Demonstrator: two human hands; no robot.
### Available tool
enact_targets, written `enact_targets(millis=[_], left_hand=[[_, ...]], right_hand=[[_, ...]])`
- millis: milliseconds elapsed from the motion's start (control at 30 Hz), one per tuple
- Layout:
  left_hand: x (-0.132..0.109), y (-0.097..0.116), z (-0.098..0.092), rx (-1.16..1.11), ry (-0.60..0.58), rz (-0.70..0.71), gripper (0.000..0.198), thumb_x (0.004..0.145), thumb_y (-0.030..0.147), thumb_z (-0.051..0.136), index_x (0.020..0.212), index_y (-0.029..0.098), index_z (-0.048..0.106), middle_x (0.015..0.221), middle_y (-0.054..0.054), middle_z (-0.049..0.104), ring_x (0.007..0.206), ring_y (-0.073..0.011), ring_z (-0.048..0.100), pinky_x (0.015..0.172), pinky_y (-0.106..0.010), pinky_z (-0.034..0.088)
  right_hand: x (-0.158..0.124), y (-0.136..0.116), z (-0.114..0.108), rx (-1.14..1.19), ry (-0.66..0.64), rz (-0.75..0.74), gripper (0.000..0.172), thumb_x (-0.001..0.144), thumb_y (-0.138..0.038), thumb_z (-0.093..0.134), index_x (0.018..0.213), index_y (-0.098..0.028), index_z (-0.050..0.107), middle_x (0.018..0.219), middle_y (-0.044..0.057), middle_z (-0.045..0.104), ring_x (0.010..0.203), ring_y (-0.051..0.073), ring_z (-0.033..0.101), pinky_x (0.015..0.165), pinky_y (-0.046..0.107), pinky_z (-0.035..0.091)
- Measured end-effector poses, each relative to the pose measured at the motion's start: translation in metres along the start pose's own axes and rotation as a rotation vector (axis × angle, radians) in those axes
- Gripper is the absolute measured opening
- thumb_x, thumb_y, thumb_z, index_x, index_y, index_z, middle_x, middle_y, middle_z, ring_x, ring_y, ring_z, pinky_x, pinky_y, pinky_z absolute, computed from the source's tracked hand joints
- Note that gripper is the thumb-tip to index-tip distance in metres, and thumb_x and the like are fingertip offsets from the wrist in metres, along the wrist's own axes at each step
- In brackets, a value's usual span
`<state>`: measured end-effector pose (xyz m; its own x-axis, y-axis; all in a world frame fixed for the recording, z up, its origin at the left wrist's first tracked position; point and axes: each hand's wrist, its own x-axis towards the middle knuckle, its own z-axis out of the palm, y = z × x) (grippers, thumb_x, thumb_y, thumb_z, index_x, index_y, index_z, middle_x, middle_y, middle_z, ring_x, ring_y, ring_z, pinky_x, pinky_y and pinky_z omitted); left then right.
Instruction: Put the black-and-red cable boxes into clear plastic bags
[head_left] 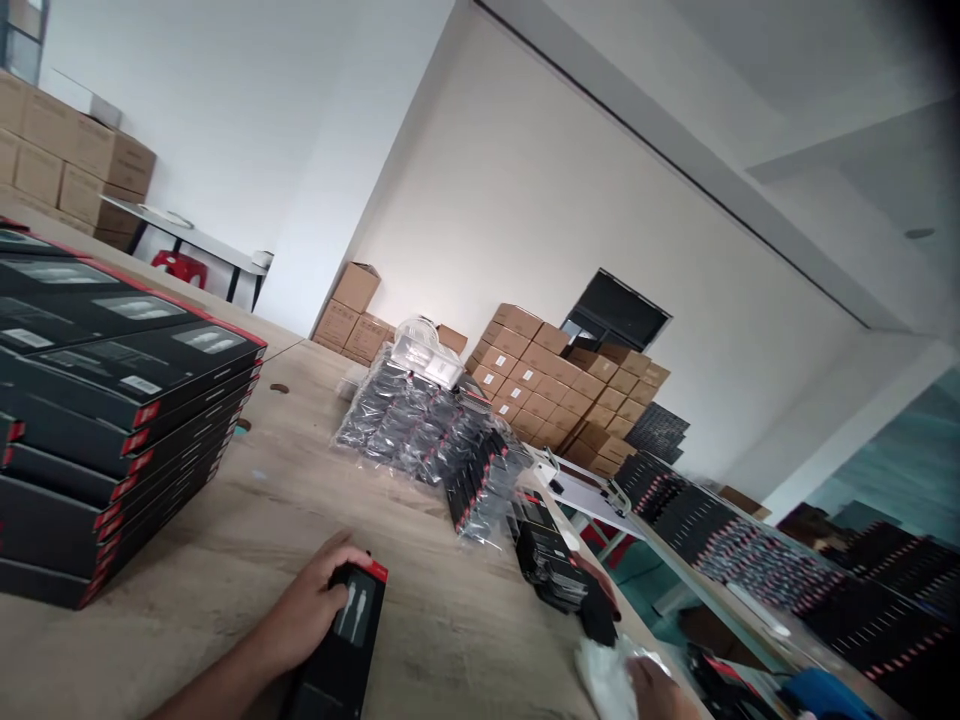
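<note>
My left hand [319, 605] is closed around the upper end of a slim black box [356, 650] with a red edge and a picture of white cable plugs. The box lies on the wooden table, its lower end cut off by the frame's bottom. At the lower right, my right hand [660, 690] is blurred and partly out of view. Its fingers appear closed on a crumpled clear plastic bag [604, 680]. Just beyond that bag lie a dark, flat item [598, 612] and a pile of black packages [551, 560].
Stacked black boxes [120, 400] rise at the left of the table [420, 590]. Plastic-wrapped black boxes [420, 430] stand at its far side, white cables [424, 350] on top. Rows of black boxes [750, 550] line a right-hand bench; cartons [544, 380] stand by the wall.
</note>
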<state>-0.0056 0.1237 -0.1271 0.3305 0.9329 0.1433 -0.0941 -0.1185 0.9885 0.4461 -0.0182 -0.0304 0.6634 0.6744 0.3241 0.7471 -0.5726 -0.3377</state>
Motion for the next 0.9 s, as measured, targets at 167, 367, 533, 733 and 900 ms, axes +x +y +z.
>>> enact_targets(millis=[167,367,533,733,900], left_hand=[[-0.002,0.014,0.001,0.088,-0.052,-0.002,0.027,0.079,0.033,0.050,0.063,0.023,0.069,0.112,-0.007,0.068,0.137,-0.0288,0.036,0.114,-0.042,0.024],[-0.008,0.033,-0.003,0.171,-0.088,0.012,0.033,0.075,0.043,0.062,0.053,0.019,0.062,0.083,-0.005,0.071,0.096,-0.0264,0.062,0.091,-0.033,0.043],[-0.008,0.032,-0.010,0.180,-0.128,-0.038,0.013,0.064,0.020,0.056,0.052,0.017,0.059,0.073,0.001,0.065,0.067,-0.0157,0.058,0.059,-0.023,0.039],[-0.003,0.027,-0.010,0.113,-0.031,-0.056,0.025,0.069,0.031,0.060,0.048,0.018,0.055,0.074,-0.002,0.067,0.089,-0.0230,0.061,0.077,-0.026,0.043],[-0.002,0.023,-0.011,0.081,0.038,-0.015,0.028,0.071,0.038,0.060,0.051,0.018,0.055,0.071,-0.002,0.064,0.073,-0.0188,0.060,0.065,-0.026,0.042]], right_hand=[[-0.029,-0.128,0.029,0.029,-0.067,-0.432,0.030,0.084,-0.043,0.041,0.078,-0.028,0.066,0.088,0.008,0.073,0.088,0.029,0.066,0.079,0.038,0.048],[-0.117,-0.269,0.079,-0.039,-0.167,-1.018,0.026,0.090,-0.016,0.045,0.076,-0.024,0.066,0.080,0.005,0.068,0.081,0.022,0.062,0.074,0.031,0.043],[-0.137,-0.284,0.113,0.329,-0.281,-0.927,0.023,0.092,-0.022,0.046,0.081,-0.024,0.067,0.083,0.004,0.066,0.080,0.020,0.062,0.072,0.029,0.045],[-0.138,-0.260,0.110,0.694,-0.383,-0.720,0.011,0.082,-0.030,0.062,0.090,-0.022,0.063,0.081,0.000,0.061,0.077,0.017,0.059,0.071,0.026,0.046],[-0.143,-0.258,0.106,0.588,-0.477,-0.837,0.004,0.078,-0.020,0.062,0.075,-0.022,0.064,0.078,0.000,0.062,0.076,0.016,0.058,0.069,0.025,0.043]])
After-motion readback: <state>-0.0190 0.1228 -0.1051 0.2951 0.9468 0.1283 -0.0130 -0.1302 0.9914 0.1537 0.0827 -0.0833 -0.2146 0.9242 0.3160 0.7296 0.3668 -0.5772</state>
